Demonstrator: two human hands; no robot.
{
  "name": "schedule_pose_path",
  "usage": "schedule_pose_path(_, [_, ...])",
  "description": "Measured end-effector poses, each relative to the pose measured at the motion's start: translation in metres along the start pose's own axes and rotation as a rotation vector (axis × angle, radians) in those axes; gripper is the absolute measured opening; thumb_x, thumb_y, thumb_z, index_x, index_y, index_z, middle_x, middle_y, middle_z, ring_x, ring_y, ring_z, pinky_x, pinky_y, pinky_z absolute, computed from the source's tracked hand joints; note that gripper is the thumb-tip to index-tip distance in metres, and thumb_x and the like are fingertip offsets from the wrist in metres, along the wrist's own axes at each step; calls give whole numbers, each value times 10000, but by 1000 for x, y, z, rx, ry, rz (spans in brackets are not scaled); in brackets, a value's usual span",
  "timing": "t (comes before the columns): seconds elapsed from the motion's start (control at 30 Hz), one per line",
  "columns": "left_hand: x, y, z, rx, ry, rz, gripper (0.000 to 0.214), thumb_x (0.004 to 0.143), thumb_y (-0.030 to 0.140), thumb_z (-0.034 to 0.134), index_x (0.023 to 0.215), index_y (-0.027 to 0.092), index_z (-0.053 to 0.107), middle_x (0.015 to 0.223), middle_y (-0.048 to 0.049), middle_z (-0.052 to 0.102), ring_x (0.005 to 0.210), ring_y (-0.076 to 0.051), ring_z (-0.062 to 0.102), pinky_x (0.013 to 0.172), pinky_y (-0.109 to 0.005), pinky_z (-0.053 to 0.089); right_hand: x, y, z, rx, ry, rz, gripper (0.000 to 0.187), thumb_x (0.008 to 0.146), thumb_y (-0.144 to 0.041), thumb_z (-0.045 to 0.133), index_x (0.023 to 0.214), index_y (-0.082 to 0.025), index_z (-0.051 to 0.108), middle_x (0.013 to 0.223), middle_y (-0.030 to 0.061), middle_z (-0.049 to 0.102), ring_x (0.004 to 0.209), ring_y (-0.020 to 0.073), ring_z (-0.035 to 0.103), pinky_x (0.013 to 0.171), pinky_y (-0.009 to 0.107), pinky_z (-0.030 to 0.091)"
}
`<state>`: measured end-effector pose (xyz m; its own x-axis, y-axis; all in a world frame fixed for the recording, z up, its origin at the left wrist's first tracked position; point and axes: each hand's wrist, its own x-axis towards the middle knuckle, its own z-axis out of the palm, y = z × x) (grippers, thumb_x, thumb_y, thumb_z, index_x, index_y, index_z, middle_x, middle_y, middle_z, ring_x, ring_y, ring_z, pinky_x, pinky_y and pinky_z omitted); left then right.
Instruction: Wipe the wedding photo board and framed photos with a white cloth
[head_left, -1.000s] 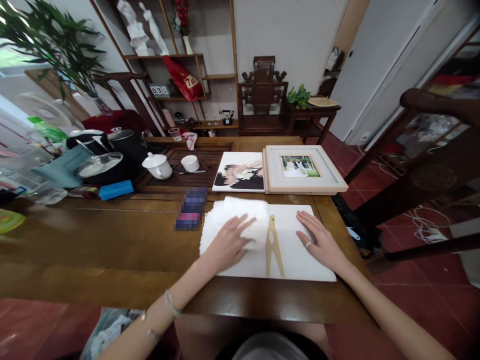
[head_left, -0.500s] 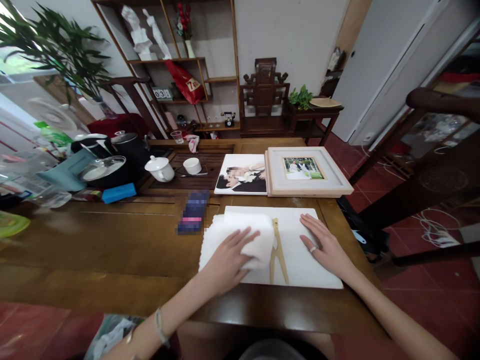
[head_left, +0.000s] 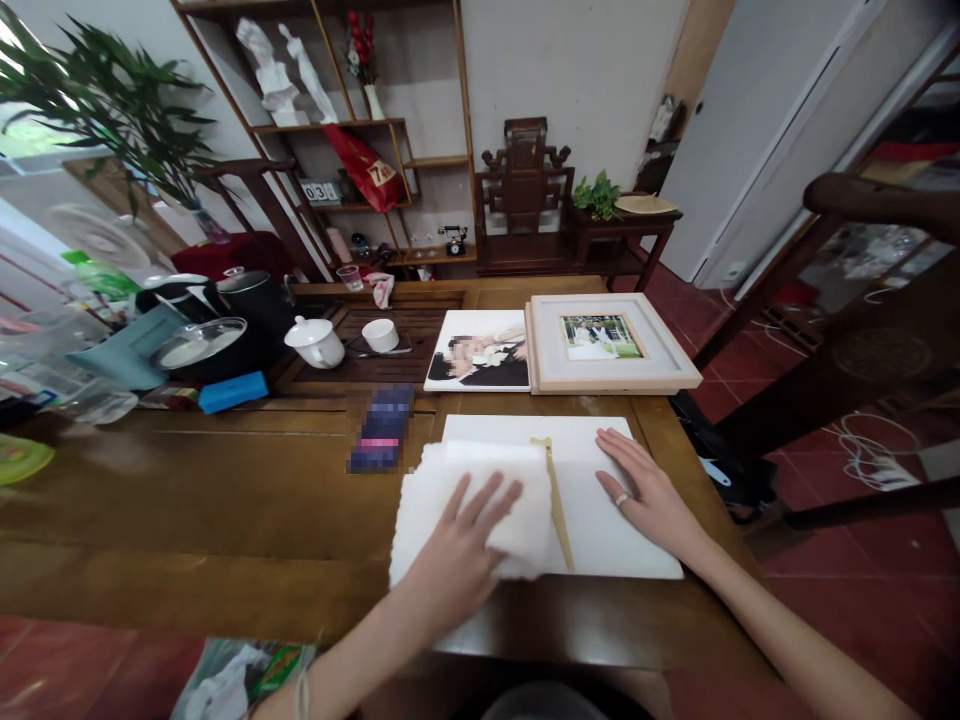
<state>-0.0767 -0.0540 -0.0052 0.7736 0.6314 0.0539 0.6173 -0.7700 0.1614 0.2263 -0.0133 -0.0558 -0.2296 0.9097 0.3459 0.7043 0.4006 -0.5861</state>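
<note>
A white rectangular panel (head_left: 600, 545) lies flat on the wooden table in front of me. Fixed or resting along its middle is a narrow gold-coloured stand (head_left: 557, 505), partly covered by a white cloth (head_left: 431, 500). My left hand (head_left: 465, 550) rests on this cloth with its fingers spread. The cloth has a wavy edge and spreads over the panel's left part, past its near edge. On the panel's right side, my right hand (head_left: 649, 495) lies flat, fingers stretched out and a ring on one of them.
Behind the panel are a photo print (head_left: 480, 350) and a light wood picture frame (head_left: 615, 340). A pixelated dark blue item (head_left: 384, 430) lies to the left. Farther back stand a lidded white bowl (head_left: 315, 342), a white cup (head_left: 380, 335) and a blue block (head_left: 233, 391).
My left hand and the cloth have slid towards me over the panel. The cloth now covers more of the gold-coloured stand. My right hand stays in place.
</note>
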Motion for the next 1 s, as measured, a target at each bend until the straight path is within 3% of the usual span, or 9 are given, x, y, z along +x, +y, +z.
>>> schedule_pose_path(0.1, [-23,21,-1,-6,-8,57,102,734,239,725,821,187,726,1584,-68,127,1439,-379,70,1158,-587,6,0,0,1,-1,2,-1,448,915,-331,503,1357,-259,481,1406,91,513,1349,281,415,1124,568,314])
schedule_pose_path(0.2, [-26,19,-4,-18,-14,63,119,739,274,723,826,193,724,1583,-54,132,1442,-366,74,1165,-573,10,0,0,1,5,5,3,446,917,-339,500,1357,-269,482,1408,84,512,1344,286,422,1127,578,303])
schedule_pose_path(0.33, [5,-10,-5,-33,-18,-6,125,827,251,636,903,212,727,1572,-44,188,1440,-325,153,1166,-559,85,0,-1,0,1,6,-4,442,918,-339,498,1353,-264,485,1409,87,509,1341,283,425,1126,571,311])
schedule_pose_path(0.43, [40,-33,-6,-17,9,-70,178,858,237,604,998,197,707,1561,-97,211,1432,-329,187,1143,-582,148,1,-2,-1,-10,6,3,433,917,-337,499,1341,-249,496,1398,97,518,1340,276,425,1119,553,335])
schedule_pose_path(0.57, [63,-41,-8,12,61,-129,194,866,195,576,1024,166,685,1550,-125,235,1430,-343,183,1129,-601,171,1,-2,-1,-9,5,4,432,915,-338,502,1337,-247,501,1395,95,521,1339,277,427,1117,551,337])
schedule_pose_path(0.67, [50,-22,-10,-56,32,-112,245,877,158,527,1066,201,677,1552,-67,249,1442,-303,158,1145,-580,164,0,0,0,-23,2,6,446,915,-335,500,1352,-249,487,1416,94,503,1344,283,421,1121,562,322])
schedule_pose_path(0.87, [-9,39,-4,-137,-21,1,176,807,189,619,953,212,716,1583,-19,123,1450,-330,74,1165,-589,79,-1,1,1,-52,-7,0,463,916,-329,494,1370,-243,464,1426,103,492,1357,285,403,1125,568,310])
schedule_pose_path(1.0, [-16,38,-3,-152,-16,0,169,803,193,628,950,204,710,1582,-25,131,1449,-331,87,1167,-582,79,-1,0,1,-47,-13,1,464,919,-326,489,1373,-234,461,1429,106,487,1360,284,399,1135,571,293])
